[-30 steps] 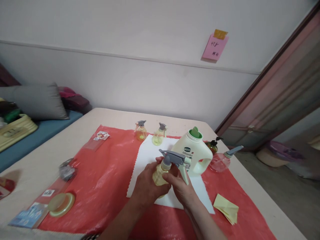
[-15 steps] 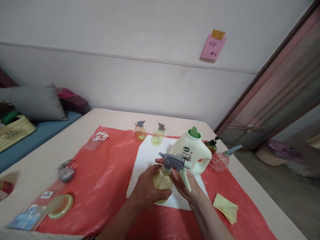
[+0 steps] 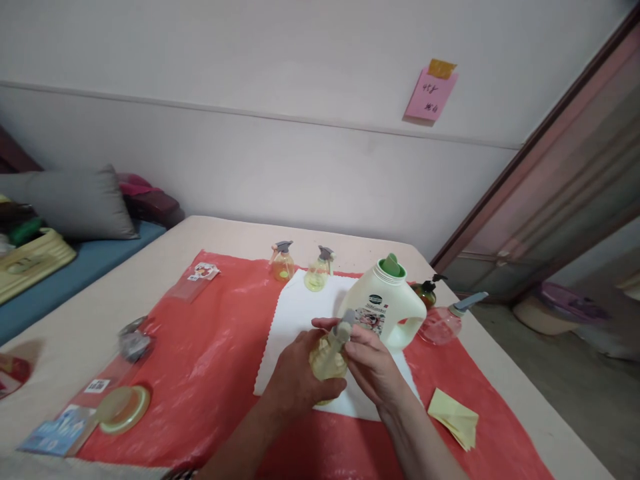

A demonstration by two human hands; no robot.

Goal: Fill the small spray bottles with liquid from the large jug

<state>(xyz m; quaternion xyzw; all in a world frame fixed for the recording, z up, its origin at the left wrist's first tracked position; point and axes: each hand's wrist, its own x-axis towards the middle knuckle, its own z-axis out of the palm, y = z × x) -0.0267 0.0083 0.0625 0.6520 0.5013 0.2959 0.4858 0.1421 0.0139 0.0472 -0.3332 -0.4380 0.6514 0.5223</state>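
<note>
On the red sheet [image 3: 210, 373] lies a white cloth [image 3: 300, 313] with a white jug [image 3: 390, 310] at its far edge, and over that cloth the left hand [image 3: 293, 380] wraps the yellow spray bottle [image 3: 327, 360] — the right hand [image 3: 373, 367] closed around its grey spray head [image 3: 345, 328].

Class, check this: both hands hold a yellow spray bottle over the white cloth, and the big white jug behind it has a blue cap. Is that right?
Not quite. The head view shows the jug has a green cap, not blue. The rest stands: left hand and right hand hold the spray bottle over the white cloth.
</note>
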